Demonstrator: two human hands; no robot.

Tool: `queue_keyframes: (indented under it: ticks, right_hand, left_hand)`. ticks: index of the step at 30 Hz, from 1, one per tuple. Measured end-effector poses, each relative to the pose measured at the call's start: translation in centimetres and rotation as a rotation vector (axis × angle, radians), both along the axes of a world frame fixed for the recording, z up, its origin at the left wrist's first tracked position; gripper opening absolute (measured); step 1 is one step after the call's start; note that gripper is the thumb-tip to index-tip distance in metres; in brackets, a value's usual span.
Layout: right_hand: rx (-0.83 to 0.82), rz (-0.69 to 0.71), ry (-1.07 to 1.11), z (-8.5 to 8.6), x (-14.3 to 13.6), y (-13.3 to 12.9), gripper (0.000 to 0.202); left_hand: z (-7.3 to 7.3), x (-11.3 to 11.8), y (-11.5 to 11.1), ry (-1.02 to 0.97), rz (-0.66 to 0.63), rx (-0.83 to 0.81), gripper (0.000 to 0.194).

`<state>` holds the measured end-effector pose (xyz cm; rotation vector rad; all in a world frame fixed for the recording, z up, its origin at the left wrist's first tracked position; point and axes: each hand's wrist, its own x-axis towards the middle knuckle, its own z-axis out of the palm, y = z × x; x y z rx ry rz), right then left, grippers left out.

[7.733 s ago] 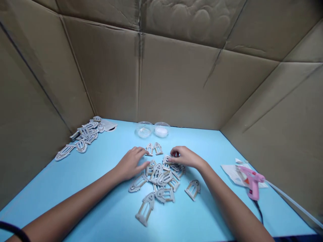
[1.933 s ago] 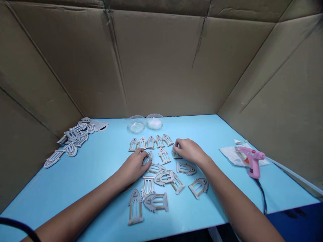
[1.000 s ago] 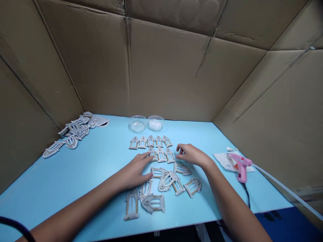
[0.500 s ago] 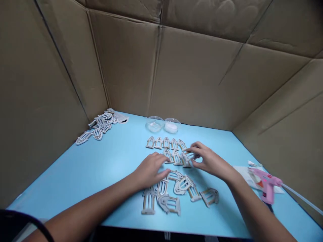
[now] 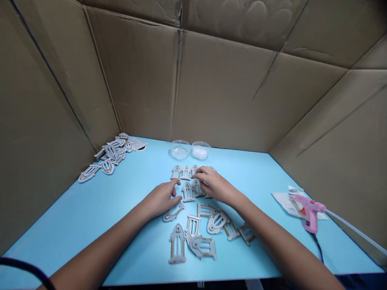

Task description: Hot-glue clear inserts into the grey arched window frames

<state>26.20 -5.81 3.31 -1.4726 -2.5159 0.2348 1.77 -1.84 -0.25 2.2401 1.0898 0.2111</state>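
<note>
Small grey-white arched window-shaped pieces with tan edges lie in two rows on the blue tabletop. My right hand (image 5: 216,185) reaches over these rows, fingers apart and pointing left. It covers part of the back row and the right end of the front row. Close to its fingertips is an arched piece (image 5: 198,187); whether they touch is unclear. Left of the front-row piece (image 5: 188,192), my left hand (image 5: 161,197) is open, thumb apart from the index finger. A tilted arched piece (image 5: 173,212) lies just below its thumb. Nearer me, several more overlap in a loose cluster (image 5: 193,227).
Two clear round dishes (image 5: 180,150) stand at the back, the right one holding something white. A heap of arched pieces (image 5: 111,153) sits at the left wall. At right, a pink glue gun (image 5: 311,211) lies by a white sheet (image 5: 284,201). Cardboard walls (image 5: 223,96) enclose the table.
My right hand has shifted left across the rows; the piece it held no longer shows in its fingers. My left hand has drawn left, and a tilted piece now lies by its thumb.
</note>
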Motion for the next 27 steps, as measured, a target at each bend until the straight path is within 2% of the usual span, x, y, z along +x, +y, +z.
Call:
queue_keyframes:
  ticks: [1, 4, 7, 8, 11, 13, 16, 21, 24, 27]
  right_hand:
    - [-0.019, -0.020, 0.017, 0.3, 0.9, -0.9, 0.035]
    - [-0.213, -0.079, 0.077, 0.4, 3.4, -3.6, 0.024]
    - [-0.244, -0.184, 0.176, -0.6, 5.5, -5.3, 0.022]
    - [-0.225, -0.214, 0.211, -1.0, 6.0, -5.5, 0.023]
    - [-0.186, -0.260, 0.279, -2.0, 7.2, -5.8, 0.025]
    - [-0.177, -0.255, 0.306, -2.2, 7.4, -5.9, 0.024]
    - [-0.181, -0.226, 0.327, -2.0, 7.2, -6.1, 0.023]
    - [-0.208, -0.199, 0.285, -1.9, 5.2, -6.4, 0.017]
    - [-0.225, -0.154, 0.190, -2.2, 3.4, -6.4, 0.026]
    - [-0.247, -0.120, 0.106, -2.6, 1.9, -6.5, 0.024]
  left_hand:
    - [0.3, -0.1, -0.3, 0.032, -0.011, 0.010, 0.042]
    - [0.9, -0.4, -0.7, 0.139, -0.060, 0.051, 0.040]
    - [1.2, -0.6, -0.7, 0.208, -0.121, 0.114, 0.020]
    - [1.3, -0.6, -0.5, 0.220, -0.135, 0.135, 0.024]
    - [1.5, -0.8, 0.0, 0.233, -0.159, 0.166, 0.060]
    - [1.6, -1.2, 0.4, 0.233, -0.171, 0.146, 0.074]
    - [1.5, -1.7, 0.9, 0.205, -0.162, 0.098, 0.072]
    - [0.6, -1.8, 1.4, 0.128, -0.133, 0.145, 0.047]
    - [0.3, -1.4, 1.6, 0.104, -0.194, 0.166, 0.047]
    - [0.6, -1.1, 1.6, 0.050, -0.175, 0.242, 0.044]
